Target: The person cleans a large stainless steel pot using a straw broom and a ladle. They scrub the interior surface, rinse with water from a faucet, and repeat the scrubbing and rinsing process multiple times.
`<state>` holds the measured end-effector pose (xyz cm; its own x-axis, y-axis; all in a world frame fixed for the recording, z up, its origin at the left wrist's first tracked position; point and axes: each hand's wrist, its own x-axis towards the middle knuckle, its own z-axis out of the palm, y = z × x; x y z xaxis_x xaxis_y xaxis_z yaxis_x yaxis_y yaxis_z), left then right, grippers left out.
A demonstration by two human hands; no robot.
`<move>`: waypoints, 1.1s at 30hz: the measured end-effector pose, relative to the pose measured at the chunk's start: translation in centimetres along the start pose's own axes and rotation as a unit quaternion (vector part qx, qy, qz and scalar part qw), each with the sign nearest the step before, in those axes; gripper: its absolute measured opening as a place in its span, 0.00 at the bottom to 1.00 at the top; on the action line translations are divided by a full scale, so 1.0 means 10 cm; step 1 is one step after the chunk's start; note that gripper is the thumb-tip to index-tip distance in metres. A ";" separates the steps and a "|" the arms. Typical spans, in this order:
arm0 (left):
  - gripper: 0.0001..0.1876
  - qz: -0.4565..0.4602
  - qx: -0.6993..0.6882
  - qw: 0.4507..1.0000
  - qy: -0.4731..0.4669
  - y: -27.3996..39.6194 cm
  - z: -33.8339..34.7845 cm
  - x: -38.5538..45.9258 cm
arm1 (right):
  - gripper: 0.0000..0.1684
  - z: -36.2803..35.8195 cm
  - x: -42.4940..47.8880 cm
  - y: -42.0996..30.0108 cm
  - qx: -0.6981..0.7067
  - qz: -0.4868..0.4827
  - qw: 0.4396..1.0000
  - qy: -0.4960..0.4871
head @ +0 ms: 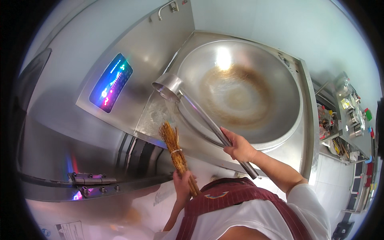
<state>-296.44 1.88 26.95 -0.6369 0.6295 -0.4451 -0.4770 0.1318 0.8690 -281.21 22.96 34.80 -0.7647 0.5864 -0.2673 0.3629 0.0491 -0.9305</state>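
Observation:
My right hand (241, 146) grips the tubular metal handle of a long ladle (207, 117). The ladle's deep cup (168, 85) is tipped over the left rim of a big steel wok (240, 96), and water seems to run from it onto the stove top (159, 117). In my left hand (182, 183) is a bundled twig brush (172, 141), tied with a pale band, its bristles pointing up and away from me beside the wet metal. Brown staining rings the wok's bottom; the lower bowl looks shiny.
A lit control panel (111, 84) is set in the steel backsplash at left, below a wall faucet (166, 10). At lower left lies a hinged steel lid (93, 181). To the right, a shelf rack (345, 120) carries metal containers, bottles and utensils.

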 end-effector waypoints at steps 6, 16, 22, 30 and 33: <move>0.20 0.002 -0.013 1.000 -0.020 0.05 -0.02 0.00 | 0.43 -0.06 -0.22 0.07 -0.160 -0.062 0.984 0.050; 0.17 0.001 -0.013 1.000 -0.025 -0.05 -0.10 0.09 | 0.41 -0.17 -0.49 0.23 0.078 0.038 0.987 0.136; 0.17 0.013 -0.007 1.000 -0.005 -0.04 0.03 0.02 | 0.42 -0.47 -0.63 0.69 0.205 0.072 0.954 0.208; 0.19 0.057 -0.024 0.998 0.012 -0.28 -0.04 0.15 | 0.40 -0.43 -0.88 1.41 0.287 0.124 0.916 0.251; 0.17 0.075 -0.054 0.996 0.019 -0.35 -0.05 0.21 | 0.40 -0.33 -0.94 1.64 0.302 0.145 0.906 0.259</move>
<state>-296.41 2.32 22.84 -0.7273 0.6061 -0.3221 -0.4359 -0.0455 0.8988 -266.29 20.93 22.85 -0.2755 0.8122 -0.5143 0.0307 -0.5273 -0.8491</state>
